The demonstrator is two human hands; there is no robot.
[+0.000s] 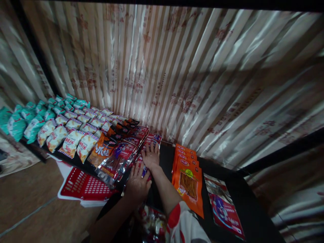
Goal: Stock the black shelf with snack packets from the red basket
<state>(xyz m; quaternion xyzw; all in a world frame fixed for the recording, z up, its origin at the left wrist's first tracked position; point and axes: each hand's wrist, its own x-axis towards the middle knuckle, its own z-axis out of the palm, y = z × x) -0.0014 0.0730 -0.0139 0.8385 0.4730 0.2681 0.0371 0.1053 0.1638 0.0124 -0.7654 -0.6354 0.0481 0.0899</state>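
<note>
My left hand [138, 185] lies with fingers stretched out over the near end of a column of red and purple snack packets [153, 137]. Further up the same column, my right hand [151, 156] rests flat, its fingers spread on the packets. Both hands hide much of what is under them. Directly to their left is another overlapping column of dark red snack bags [123, 152] with clear, shiny edges. Orange bags of stick-shaped snacks [188, 184] lie overlapped to the right of my right forearm.
A black shelf [222, 216] carries the goods, with one red and white packet [226, 207] at right. Orange-brown bags [101, 148], white chip bags [73, 140] and teal bags [35, 126] fill the left. Red baskets [86, 184] stand below; a pleated curtain [162, 67] hangs behind.
</note>
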